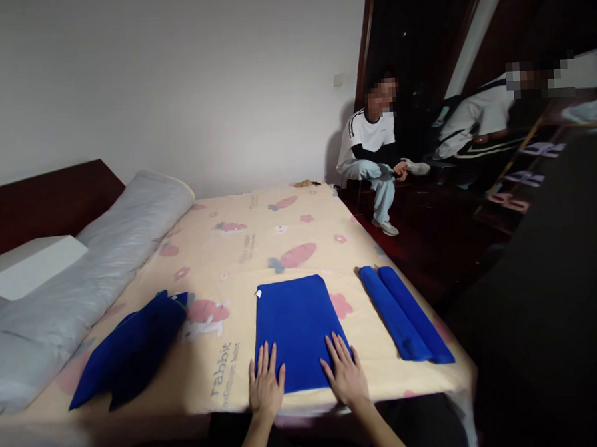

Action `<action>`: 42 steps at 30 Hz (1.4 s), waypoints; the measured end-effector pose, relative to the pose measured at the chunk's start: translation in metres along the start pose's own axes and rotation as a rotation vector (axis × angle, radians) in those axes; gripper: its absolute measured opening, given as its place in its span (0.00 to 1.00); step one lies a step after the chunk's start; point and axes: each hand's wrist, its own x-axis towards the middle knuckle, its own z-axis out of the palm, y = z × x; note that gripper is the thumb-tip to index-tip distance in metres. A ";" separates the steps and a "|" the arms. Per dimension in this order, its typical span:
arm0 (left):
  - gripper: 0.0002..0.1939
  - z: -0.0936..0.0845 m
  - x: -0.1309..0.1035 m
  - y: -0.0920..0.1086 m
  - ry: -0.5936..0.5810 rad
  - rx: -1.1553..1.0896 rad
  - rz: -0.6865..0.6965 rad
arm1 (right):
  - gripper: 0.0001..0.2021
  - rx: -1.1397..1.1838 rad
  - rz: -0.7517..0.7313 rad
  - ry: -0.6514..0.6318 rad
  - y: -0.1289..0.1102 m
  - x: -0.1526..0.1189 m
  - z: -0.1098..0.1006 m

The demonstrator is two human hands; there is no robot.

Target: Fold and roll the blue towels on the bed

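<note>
A blue cloth [298,317], folded into a flat rectangle with a small white tag at its far left corner, lies on the bed in front of me. My left hand [266,388] rests flat across its near left edge, fingers stretched out. On the near right edge lies my right hand [347,374], palm down with the fingers spread. To the right are two blue cloth rolls [396,315], side by side and apart from my hand. A loosely heaped blue cloth [135,345] lies to the left, partly in shadow.
The bed has a cream sheet [220,254] with carrot and rabbit prints. A long grey bundle [129,239] and a white box [35,264] lie at the left by the dark headboard [51,196]. Two people sit beyond the bed at right, near a shoe rack [516,179].
</note>
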 end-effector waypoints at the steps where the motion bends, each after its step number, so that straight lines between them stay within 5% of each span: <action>1: 0.30 -0.001 -0.002 -0.002 -0.007 0.005 -0.007 | 0.32 -0.012 0.018 -0.002 0.002 -0.001 -0.001; 12: 0.30 0.016 -0.002 -0.002 0.083 0.091 -0.093 | 0.35 -0.091 0.079 0.098 0.034 -0.014 0.018; 15: 0.31 0.016 0.003 0.011 0.125 0.069 -0.033 | 0.32 -0.083 0.038 0.147 0.023 -0.005 0.014; 19: 0.34 0.020 0.010 0.038 0.190 0.003 0.196 | 0.27 -0.056 -0.198 0.082 -0.016 0.010 0.011; 24: 0.33 0.041 0.018 0.060 0.166 0.020 0.186 | 0.30 -0.052 -0.265 -0.039 -0.054 0.017 0.026; 30: 0.34 0.055 0.015 0.053 0.159 0.034 0.219 | 0.31 -0.060 -0.300 0.013 -0.050 0.011 0.037; 42: 0.34 0.049 0.014 0.053 0.156 0.045 0.241 | 0.31 -0.084 -0.295 0.005 -0.049 0.010 0.034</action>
